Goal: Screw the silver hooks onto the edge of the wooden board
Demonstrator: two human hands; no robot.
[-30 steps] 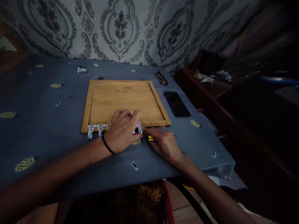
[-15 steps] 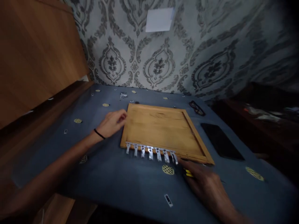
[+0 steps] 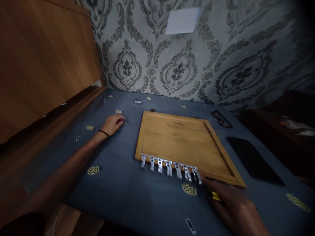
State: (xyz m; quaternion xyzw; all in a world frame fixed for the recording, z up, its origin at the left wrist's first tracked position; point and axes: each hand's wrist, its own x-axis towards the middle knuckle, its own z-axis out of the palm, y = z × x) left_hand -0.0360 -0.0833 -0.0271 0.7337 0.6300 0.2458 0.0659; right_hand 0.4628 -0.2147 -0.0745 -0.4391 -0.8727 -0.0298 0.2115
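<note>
One wooden cabinet (image 3: 44, 65): fills the upper left, its brown face running back towards the wall.
Left hand (image 3: 112, 125): low at the blue cloth (image 3: 157, 203), left of the framed board (image 3: 172, 137) and apart from it; fingers curled, thumb close to the forefinger, the gap narrow. Whether it pinches anything, I cannot tell.
Wristband (image 3: 103, 133): thin and black, around the left wrist.
Small dark bits (image 3: 126, 122): on the cloth right at the left fingertips; touching or just beside, I cannot tell.
Loose silver piece (image 3: 137, 101): farther back, nearer the wall, with tiny specks beside it.
Patterned wall (image 3: 151, 70): behind the table, dark scrollwork on a pale ground.
Metal pieces (image 3: 169, 167): seven in a row along the board's near edge, flat ends on the frame, arms jutting out over it towards the person.
Board's position: flat on the cloth, right of centre, wood grain showing inside a raised frame.
White sheet (image 3: 182, 21): on the wall, above the board.
Right hand (image 3: 235, 206): by the board's near right part, wrapped around a black-and-yellow tool (image 3: 216, 196); a fingertip sits close to the rightmost metal piece, contact unclear.
Eyeglasses (image 3: 221, 119): dark, just beyond the board's far right corner.
Phone (image 3: 256, 160): black, flat, right of the board.
</note>
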